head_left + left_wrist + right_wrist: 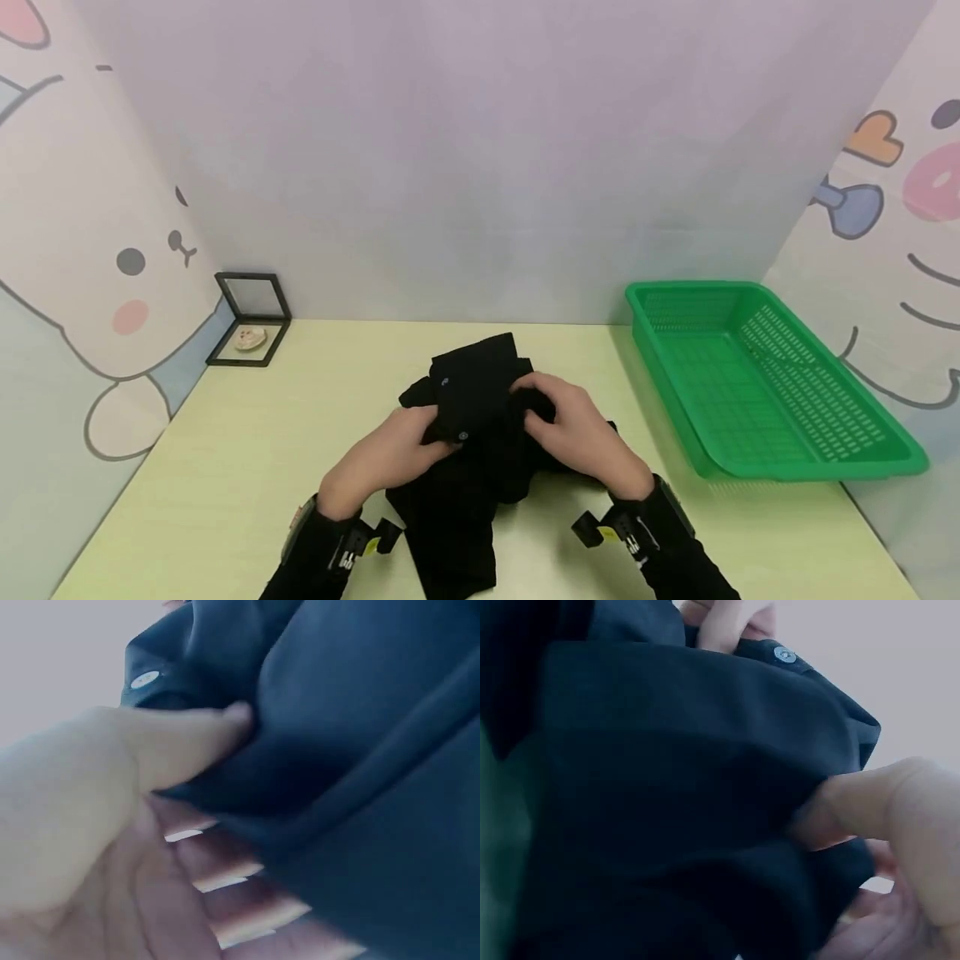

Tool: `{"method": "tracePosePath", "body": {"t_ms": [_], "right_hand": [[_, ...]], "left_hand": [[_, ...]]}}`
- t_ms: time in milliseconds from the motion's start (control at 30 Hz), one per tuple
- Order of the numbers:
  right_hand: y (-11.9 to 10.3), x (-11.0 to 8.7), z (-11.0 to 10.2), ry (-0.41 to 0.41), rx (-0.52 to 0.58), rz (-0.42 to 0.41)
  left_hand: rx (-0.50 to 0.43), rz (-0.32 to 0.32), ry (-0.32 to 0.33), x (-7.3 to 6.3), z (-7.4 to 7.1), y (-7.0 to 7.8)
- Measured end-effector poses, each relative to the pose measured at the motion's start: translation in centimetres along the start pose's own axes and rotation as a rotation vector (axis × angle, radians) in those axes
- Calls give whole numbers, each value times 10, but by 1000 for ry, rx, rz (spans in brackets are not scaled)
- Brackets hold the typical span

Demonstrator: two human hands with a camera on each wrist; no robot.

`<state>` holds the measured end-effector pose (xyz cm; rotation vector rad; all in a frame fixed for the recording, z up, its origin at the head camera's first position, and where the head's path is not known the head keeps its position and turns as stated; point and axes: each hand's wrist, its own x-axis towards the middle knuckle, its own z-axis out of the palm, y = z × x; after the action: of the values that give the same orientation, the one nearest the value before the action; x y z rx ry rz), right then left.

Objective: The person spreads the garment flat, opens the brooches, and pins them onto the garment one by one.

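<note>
A black shirt (457, 508) with small round buttons lies bunched on the table, part of it lifted between the two hands. My left hand (393, 454) pinches its left edge; in the left wrist view the thumb lies over the cloth and the fingers are beneath it, near a pale button (145, 679). My right hand (573, 425) grips a fold on the other side, thumb and fingers around the fabric. In the right wrist view a button (785, 654) shows close to the left hand's fingers (727, 622). Cloth hides some of the fingertips.
A green plastic basket (675, 400) with perforated walls stands to the right. At the back left is an open black-edged frame (283, 342) with a small pale object (251, 337) in it. A plain curtain backs the pale yellow table (330, 383); cartoon-printed sheets flank it.
</note>
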<state>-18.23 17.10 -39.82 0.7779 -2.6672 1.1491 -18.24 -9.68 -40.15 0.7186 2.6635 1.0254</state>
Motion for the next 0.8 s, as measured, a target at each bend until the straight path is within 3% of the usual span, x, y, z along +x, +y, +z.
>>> {"method": "tracePosePath", "body": {"t_ms": [100, 233, 333, 433, 533, 633, 800], "right_hand": [[-4, -1, -4, 129, 48, -56], [-6, -1, -3, 199, 104, -111], [-8, 0, 2, 159, 148, -162], [-11, 0, 8, 57, 171, -188], [-15, -1, 13, -74, 189, -132], [-16, -1, 16, -180, 192, -14], [-10, 1, 18, -230, 96, 192]], "left_hand": [[-5, -75, 76, -6, -6, 11], [-10, -66, 185, -9, -5, 21], [4, -4, 191, -7, 1, 25], [62, 52, 175, -6, 10, 26], [124, 96, 186, -3, 16, 25], [147, 105, 254, 0, 18, 21], [48, 106, 347, 3, 16, 14]]}}
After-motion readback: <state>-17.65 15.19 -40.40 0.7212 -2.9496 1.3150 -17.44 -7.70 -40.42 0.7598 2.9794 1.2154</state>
